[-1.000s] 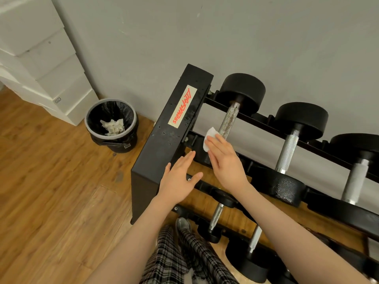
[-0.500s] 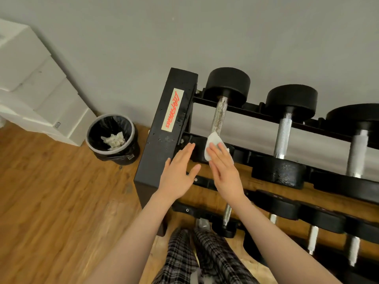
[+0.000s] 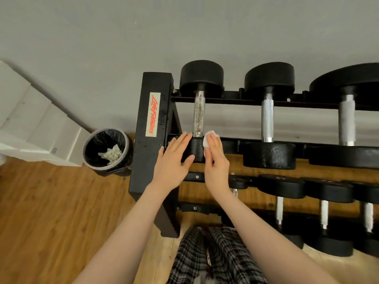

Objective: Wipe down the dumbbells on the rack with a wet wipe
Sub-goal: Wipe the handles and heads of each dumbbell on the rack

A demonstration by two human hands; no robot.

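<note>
The right hand [image 3: 215,160] presses a small white wet wipe [image 3: 207,138] under straight fingers against the near head of the leftmost top-tier dumbbell [image 3: 198,113]; the wipe sits on the head's right shoulder, just beside the base of the knurled handle. The left hand [image 3: 174,160] lies flat and relaxed on the same head's left side, fingers extended, apparently steadying it. Neither hand curls round anything.

This looks like the wiping of the first dumbbell's near head, early in the task: the other dumbbells along the rack [image 3: 150,128], on the top rail and the lower tiers, seem yet to be done. The next move probably calls for sweeping the wipe across the head's face or up the handle toward the far head, keeping pressure so the thin wipe does not bunch on the knurling.

A bin [image 3: 107,150] holding crumpled wipes stands on the wooden floor, left of the rack.
</note>
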